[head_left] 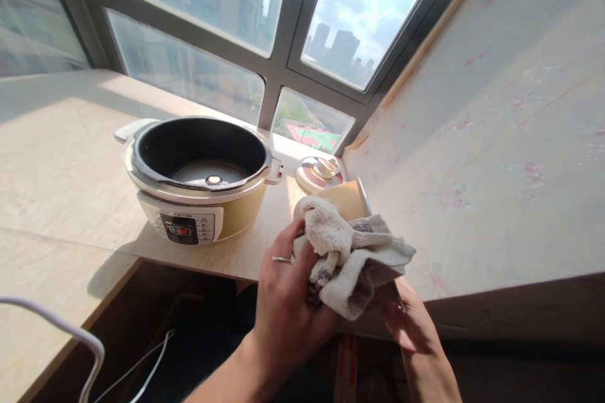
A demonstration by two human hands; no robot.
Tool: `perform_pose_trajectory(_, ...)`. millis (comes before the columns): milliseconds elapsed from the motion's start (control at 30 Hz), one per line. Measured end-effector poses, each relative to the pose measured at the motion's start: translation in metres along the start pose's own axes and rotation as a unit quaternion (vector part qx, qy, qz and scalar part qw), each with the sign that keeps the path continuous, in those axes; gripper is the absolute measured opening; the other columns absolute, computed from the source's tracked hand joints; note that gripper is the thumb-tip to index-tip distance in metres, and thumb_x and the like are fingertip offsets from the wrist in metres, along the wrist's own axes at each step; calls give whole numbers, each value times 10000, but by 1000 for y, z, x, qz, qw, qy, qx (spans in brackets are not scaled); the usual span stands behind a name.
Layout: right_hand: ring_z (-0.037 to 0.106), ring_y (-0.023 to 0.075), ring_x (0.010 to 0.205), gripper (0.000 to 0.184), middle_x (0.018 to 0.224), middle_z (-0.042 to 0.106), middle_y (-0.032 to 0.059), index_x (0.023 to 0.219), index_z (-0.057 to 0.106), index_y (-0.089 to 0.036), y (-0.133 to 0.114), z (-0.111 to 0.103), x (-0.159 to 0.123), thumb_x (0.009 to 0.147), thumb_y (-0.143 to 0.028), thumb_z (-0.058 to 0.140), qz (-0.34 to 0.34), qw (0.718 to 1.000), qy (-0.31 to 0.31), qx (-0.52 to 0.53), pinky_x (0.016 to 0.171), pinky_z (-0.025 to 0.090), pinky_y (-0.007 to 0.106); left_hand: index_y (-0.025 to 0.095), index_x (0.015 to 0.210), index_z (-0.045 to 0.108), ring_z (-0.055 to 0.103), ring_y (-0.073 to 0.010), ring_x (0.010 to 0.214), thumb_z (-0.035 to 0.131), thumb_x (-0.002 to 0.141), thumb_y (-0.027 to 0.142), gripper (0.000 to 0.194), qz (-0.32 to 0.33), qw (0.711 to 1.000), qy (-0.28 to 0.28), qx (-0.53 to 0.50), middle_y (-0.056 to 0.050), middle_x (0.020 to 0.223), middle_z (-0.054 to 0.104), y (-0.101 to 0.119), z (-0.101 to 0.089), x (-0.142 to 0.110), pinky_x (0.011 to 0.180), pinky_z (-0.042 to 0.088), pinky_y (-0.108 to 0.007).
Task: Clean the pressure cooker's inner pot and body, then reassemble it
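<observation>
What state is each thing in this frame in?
Electric pressure cooker: upright on the ledge, uncovered, heating plate exposed.
Control panel: display unreadable.
Terry cloth: bunched, in the grip of the left hand.
Right hand: beneath the cloth, hold unclear.
Cream cylinder: tilted, partly behind the cloth.
Knobbed lid: lying knob-up.
Window: looks shut.
White cable: curved, ends out of view.

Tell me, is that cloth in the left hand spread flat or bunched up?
Bunched up: the cloth shows thick, overlapping folds, with the left hand gripping it.
</observation>
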State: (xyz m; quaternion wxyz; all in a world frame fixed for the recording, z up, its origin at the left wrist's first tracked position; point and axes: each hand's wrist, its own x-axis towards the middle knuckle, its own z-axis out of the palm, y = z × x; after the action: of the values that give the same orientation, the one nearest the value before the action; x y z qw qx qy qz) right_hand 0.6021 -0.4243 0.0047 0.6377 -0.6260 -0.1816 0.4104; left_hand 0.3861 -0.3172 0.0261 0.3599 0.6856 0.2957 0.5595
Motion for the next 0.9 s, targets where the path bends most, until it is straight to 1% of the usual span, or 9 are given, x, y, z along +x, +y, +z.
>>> perform_pose_trajectory(100, 629, 184, 586, 575, 804, 745, -7, 1110, 737, -239, -6, -7, -2, 544, -164, 803, 7, 1000, 25, 2, 500, 521, 261, 298, 1178, 790, 637, -363, 1211, 816, 712, 273, 467, -54, 996, -12, -77, -130, 1346, 668, -1, -8, 22, 1060, 498, -446)
perform_pose_trajectory(200, 559, 137, 520, 672, 793, 730, -3, 1182, 706, -203, -9, -13, -4, 520, -155, 809, 10, 999, 40, 1, 450, 437, 215, 271, 1076, 814, 666, -324, 1115, 793, 717, 254, 360, -84, 989, -39, -119, -114, 1233, 710, -4, -13, 45, 1016, 512, -397)
perform_pose_trajectory(367, 574, 137, 548, 740, 855, 746, 13, 1262, 685, -204, -7, -20, -4, 536, -159, 822, 8, 999, 33, -3, 494, 459, 224, 233, 915, 794, 655, -277, 991, 725, 750, 249, 180, -91, 981, -100, -136, -72, 989, 731, -17, -11, 80, 932, 510, -336)
perform_pose_trajectory(467, 582, 131, 573, 776, 881, 746, 14, 1305, 653, -210, -4, -20, -2, 547, -163, 813, -1, 999, 44, 15, 502, 456, 204, 217, 802, 763, 635, -264, 881, 710, 730, 275, 107, -127, 968, -134, -168, -56, 867, 723, -34, -2, 102, 840, 513, -321)
perform_pose_trajectory(567, 556, 125, 518, 843, 747, 700, -14, 1378, 604, -206, -4, -21, 0, 559, -185, 805, 12, 999, 45, 4, 460, 423, 184, 210, 694, 727, 613, -240, 771, 737, 640, 265, 78, -208, 936, -151, -240, -45, 766, 712, -57, 8, 123, 715, 504, -291)
perform_pose_trajectory(700, 482, 109, 432, 886, 542, 552, -79, 1413, 594, -212, -5, -22, 6, 546, -181, 774, 47, 998, 36, -8, 433, 390, 173, 204, 647, 683, 614, -214, 670, 725, 567, 230, 94, -292, 883, -201, -307, -28, 676, 688, -84, 18, 143, 621, 501, -286)
perform_pose_trajectory(767, 473, 102, 423, 882, 532, 554, -76, 1398, 615, -214, -6, -22, 11, 527, -167, 748, 65, 997, 35, -4, 429, 367, 165, 204, 655, 674, 634, -222, 640, 714, 585, 244, 90, -341, 851, -216, -337, -31, 653, 682, -94, 21, 146, 596, 515, -306)
perform_pose_trajectory(833, 459, 101, 407, 860, 511, 552, -72, 1377, 640, -213, -7, -21, 17, 524, -158, 723, 83, 996, 36, -1, 425, 351, 166, 200, 668, 671, 654, -228, 618, 704, 641, 287, 97, -387, 821, -207, -365, -36, 635, 671, -105, 25, 144, 600, 528, -326)
perform_pose_trajectory(900, 472, 117, 405, 822, 476, 523, -77, 1342, 675, -214, -9, -21, 23, 524, -138, 699, 97, 995, 28, 3, 431, 363, 178, 196, 682, 667, 665, -229, 606, 681, 699, 344, 150, -405, 811, -178, -383, -33, 618, 655, -118, 30, 141, 637, 544, -349)
